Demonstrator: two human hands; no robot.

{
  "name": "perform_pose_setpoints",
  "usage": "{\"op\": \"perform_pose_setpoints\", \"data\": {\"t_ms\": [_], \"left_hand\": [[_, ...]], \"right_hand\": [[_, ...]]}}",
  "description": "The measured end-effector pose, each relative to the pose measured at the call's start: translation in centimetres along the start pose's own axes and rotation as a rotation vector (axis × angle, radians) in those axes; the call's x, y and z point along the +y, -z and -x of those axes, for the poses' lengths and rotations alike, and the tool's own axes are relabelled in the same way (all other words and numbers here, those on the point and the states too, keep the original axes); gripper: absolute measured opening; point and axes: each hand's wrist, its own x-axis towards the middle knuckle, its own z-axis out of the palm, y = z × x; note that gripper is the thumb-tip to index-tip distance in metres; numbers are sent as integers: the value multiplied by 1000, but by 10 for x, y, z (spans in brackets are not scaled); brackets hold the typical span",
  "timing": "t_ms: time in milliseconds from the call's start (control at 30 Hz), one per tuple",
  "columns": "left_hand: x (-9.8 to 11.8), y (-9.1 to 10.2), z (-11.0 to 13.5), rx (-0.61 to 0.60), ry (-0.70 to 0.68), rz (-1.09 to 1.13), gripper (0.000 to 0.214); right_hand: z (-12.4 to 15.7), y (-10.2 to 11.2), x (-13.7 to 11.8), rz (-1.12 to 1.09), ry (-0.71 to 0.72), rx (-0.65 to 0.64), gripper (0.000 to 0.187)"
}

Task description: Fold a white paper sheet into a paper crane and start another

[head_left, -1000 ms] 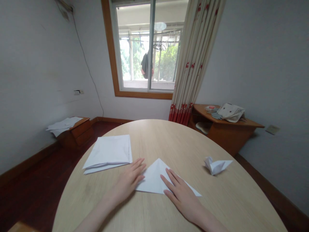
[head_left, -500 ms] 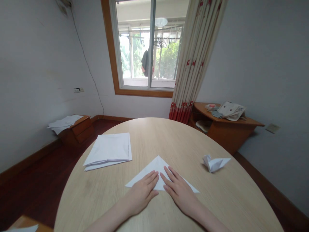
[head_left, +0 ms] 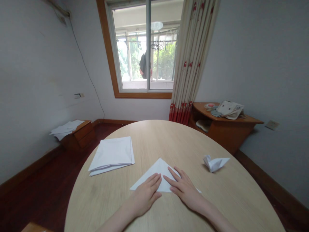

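A white sheet of paper folded into a triangle (head_left: pixel 158 169) lies flat on the round wooden table, its point facing away from me. My left hand (head_left: pixel 147 193) rests on the left half of the paper with fingers stretched out close together. On the right half lies my right hand (head_left: pixel 183 187), its fingers spread and flat, covering much of the right edge. Neither hand grasps the sheet. To the right of the hands sits a folded white paper figure (head_left: pixel 213 163), apart from both.
A stack of white paper (head_left: pixel 114 153) lies at the left of the round table (head_left: pixel 166 138). Beyond the table, a small wooden cabinet (head_left: pixel 83 133) with papers stands at the left and a brown desk (head_left: pixel 231 129) with a cloth bag at the right.
My right hand has slid slightly outward to the right across the paper. The left hand stays on the sheet. The whole view has shifted a little.
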Motion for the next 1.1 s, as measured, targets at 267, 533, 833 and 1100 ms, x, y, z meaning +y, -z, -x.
{"op": "perform_pose_setpoints", "data": {"t_ms": [267, 533, 833, 1100], "left_hand": [[0, 3, 1, -8, -12, 20, 50], [-5, -1, 1, -3, -27, 20, 50], [-4, 3, 1, -16, -25, 31, 50], [-2, 4, 1, -20, -28, 30, 49]], "right_hand": [[2, 15, 8, -12, -89, -65, 55], [5, 17, 27, 8, -162, -63, 74], [13, 27, 49, 64, -255, -71, 90], [18, 35, 69, 5, -235, -113, 94]]}}
